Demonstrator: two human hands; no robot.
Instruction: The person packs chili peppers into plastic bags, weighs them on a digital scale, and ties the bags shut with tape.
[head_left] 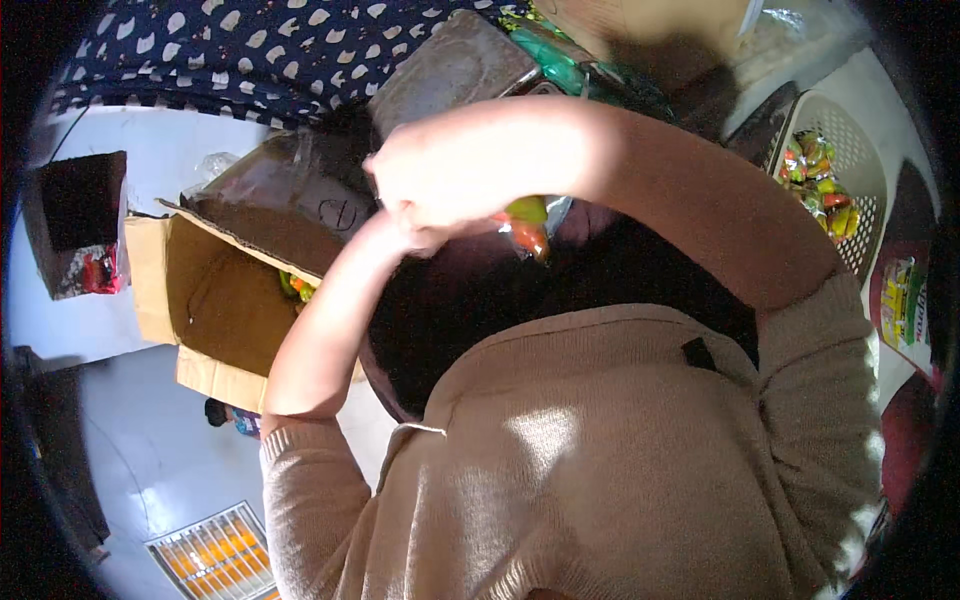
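Observation:
Both my hands come together in front of me, washed out by bright light. My right hand [415, 185] lies over my left, its fingers curled. My left hand [415, 235] is closed just beneath it, its fingers mostly hidden. From under my right hand sticks out a small clear bag of peppers [527, 230], red and green-yellow; the grip on its end is covered. Left of my hands stands an open cardboard box [225, 290], with a few peppers [297, 286] showing beside its flap. On the right, a beige perforated basket [868, 150] holds several bagged peppers [820, 185].
Behind my hands are a grey flat-topped object [455, 70] and a green plastic bag [550, 58]. A dark box [75, 225] stands at the far left. A glowing heater [215, 550] is at the lower left. Printed packaging [905, 305] lies at the right, below the basket.

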